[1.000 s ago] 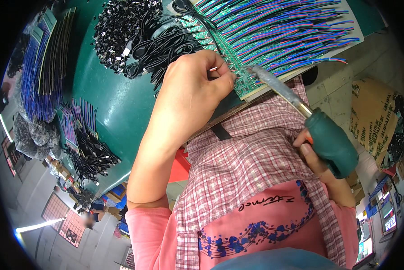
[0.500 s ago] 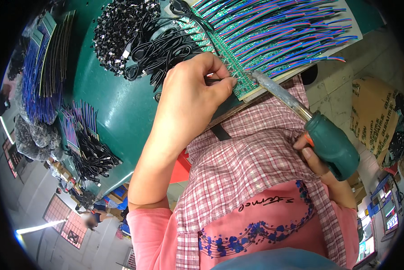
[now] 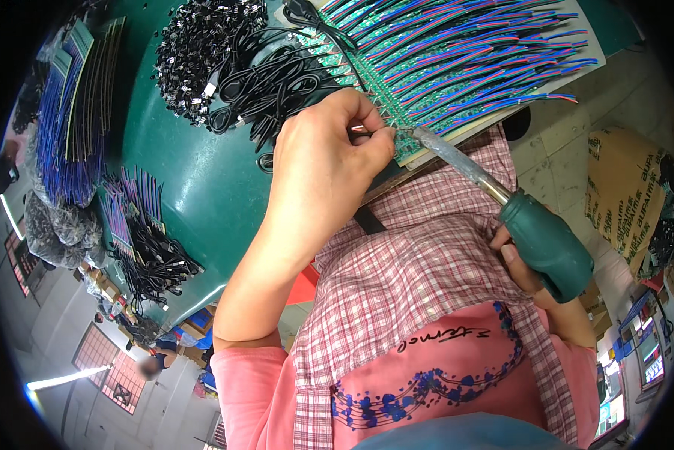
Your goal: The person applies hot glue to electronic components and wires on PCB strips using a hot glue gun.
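My left hand (image 3: pixel 329 146) is closed in a pinch on a thin black cable (image 3: pixel 360 135), held at the near end of a panel of green circuit boards (image 3: pixel 401 112). In my right hand (image 3: pixel 519 262) is a soldering iron (image 3: pixel 543 240) with a bulky green handle, mostly hiding my fingers. Its grey metal shaft slants up and left, and the tip lies at the board just beside my left fingertips. Whether the tip touches the cable end is too small to tell. Rows of blue, red and black wires (image 3: pixel 472 67) run off the boards to the right.
Beyond my left hand lie looped black cables (image 3: pixel 273 82) and a heap of small black connectors (image 3: pixel 202 60). Bundles of wired boards (image 3: pixel 74 120) and cabled pieces (image 3: pixel 145 240) lie along the left of the green table (image 3: pixel 194 180). A cardboard box (image 3: pixel 626 195) stands right.
The soldering iron has shifted slightly left, its tip now closer to my left fingertips. My left hand has barely moved and keeps its pinch.
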